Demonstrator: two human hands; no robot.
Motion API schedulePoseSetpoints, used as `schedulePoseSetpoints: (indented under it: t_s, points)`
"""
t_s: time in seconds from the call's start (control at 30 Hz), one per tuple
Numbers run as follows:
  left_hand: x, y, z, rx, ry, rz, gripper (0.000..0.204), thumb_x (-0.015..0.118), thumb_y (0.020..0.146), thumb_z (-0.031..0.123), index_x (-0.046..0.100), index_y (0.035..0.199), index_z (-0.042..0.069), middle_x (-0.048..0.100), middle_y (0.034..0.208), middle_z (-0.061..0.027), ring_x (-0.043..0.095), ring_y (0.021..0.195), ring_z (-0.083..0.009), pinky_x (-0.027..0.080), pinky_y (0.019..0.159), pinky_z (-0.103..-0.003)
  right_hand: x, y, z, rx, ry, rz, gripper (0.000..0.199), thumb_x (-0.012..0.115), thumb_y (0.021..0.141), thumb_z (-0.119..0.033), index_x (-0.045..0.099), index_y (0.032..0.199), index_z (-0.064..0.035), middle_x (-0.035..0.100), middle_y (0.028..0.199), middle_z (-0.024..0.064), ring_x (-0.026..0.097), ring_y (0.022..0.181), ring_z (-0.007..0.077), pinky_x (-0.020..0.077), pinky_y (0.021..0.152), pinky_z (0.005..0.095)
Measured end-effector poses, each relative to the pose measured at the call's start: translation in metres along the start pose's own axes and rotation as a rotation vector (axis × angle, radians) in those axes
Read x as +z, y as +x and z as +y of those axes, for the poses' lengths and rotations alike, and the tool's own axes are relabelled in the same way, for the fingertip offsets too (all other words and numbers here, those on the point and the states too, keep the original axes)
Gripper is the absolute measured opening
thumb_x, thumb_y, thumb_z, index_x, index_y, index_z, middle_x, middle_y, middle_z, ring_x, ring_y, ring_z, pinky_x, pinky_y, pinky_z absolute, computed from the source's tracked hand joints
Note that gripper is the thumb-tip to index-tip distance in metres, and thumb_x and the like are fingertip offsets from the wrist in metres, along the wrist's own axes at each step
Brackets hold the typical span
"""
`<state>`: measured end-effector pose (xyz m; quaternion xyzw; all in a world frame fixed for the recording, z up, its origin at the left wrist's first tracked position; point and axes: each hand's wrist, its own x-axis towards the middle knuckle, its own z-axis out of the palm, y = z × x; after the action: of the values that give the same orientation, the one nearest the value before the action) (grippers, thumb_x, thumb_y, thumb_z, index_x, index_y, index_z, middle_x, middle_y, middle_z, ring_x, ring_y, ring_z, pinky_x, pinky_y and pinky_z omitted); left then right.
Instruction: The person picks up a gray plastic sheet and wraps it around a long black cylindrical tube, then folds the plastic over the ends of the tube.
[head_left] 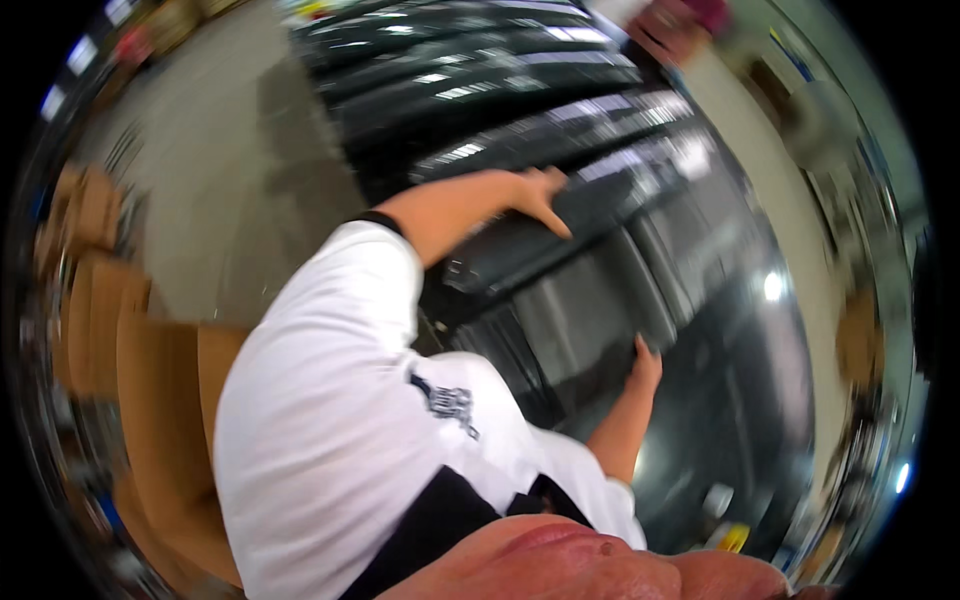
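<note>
My left hand (538, 196) reaches across a long, glossy black panel (490, 262), its thumb spread away from the fingers. It lies over the panel's upper side, apparently touching it. Nearer to me, my right hand (648, 368) is at the near edge of a smooth dark grey sheet-like piece (580, 310) with a raised fold. Only its thumb shows plainly; the other fingers are hidden or blurred. Both pieces rest on a shiny dark table (745, 400). Motion smears the picture, so the exact kind of these pieces is unclear.
More glossy black long pieces (470, 90) lie in a row at the far end. Another person (672, 30) stands beyond them at the far right. Cardboard boxes (95, 320) stand at my left. A small yellow item (735, 538) lies on the table's near right part.
</note>
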<state>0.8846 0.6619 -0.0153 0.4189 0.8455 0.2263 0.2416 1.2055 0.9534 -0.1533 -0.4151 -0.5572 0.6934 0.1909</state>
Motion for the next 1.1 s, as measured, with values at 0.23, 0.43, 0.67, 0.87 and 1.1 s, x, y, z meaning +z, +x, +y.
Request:
schedulePoseSetpoints:
  t_s: [0.23,0.43,0.67,0.87,1.1]
  points:
    - [0.016,0.008,-0.016,-0.212,-0.482,-0.045,0.134,0.088,0.059,0.046,0.007,0.152,-0.005,0.033,0.15,-0.0267,0.035,0.139,-0.0319,0.029,0.114,-0.037,-0.017,-0.037,0.01,-0.038,-0.135,0.291,0.035,0.072,0.083,-0.012,0.062,0.112,0.0037,0.068,0.104,0.0121,0.064,0.093,0.0218,0.0498,0.083,0.0353]
    - [0.014,0.022,-0.017,-0.32,-0.806,-0.172,0.125,0.089,0.063,0.034,0.008,0.154,0.002,0.042,0.144,-0.0227,0.048,0.127,-0.0301,0.041,0.104,-0.042,-0.049,-0.047,0.023,0.042,-0.27,0.345,0.048,0.074,0.081,-0.017,0.057,0.118,0.0075,0.064,0.113,0.0185,0.062,0.103,0.0275,0.0484,0.088,0.0363]
    - [0.026,0.028,-0.003,-0.198,-0.61,-0.153,0.118,0.09,0.063,0.035,0.018,0.149,-0.001,0.046,0.14,-0.0213,0.047,0.128,-0.0306,0.041,0.104,-0.042,-0.032,-0.017,0.001,0.034,-0.655,0.124,0.062,0.076,0.079,-0.029,0.053,0.123,0.0069,0.06,0.121,0.0242,0.058,0.116,0.0326,0.0467,0.094,0.0393]
    - [0.031,0.022,-0.007,-0.116,-0.669,-0.191,0.125,0.089,0.065,0.037,0.008,0.153,0.002,0.041,0.144,-0.0214,0.044,0.13,-0.0317,0.038,0.107,-0.043,-0.042,-0.019,-0.029,0.121,-0.994,0.293,0.07,0.076,0.079,-0.035,0.048,0.132,0.0008,0.055,0.132,0.0214,0.054,0.121,0.0378,0.0446,0.098,0.0434]
    - [0.043,0.016,-0.013,-0.102,-0.967,-0.263,0.117,0.089,0.066,0.03,0.014,0.15,-0.001,0.046,0.137,-0.0221,0.052,0.121,-0.0294,0.045,0.1,-0.04,0.131,-0.082,-0.04,-0.408,-0.382,0.033,0.062,0.069,0.087,-0.039,0.052,0.129,0.0021,0.061,0.121,0.0163,0.058,0.113,0.0263,0.0462,0.094,0.0372]
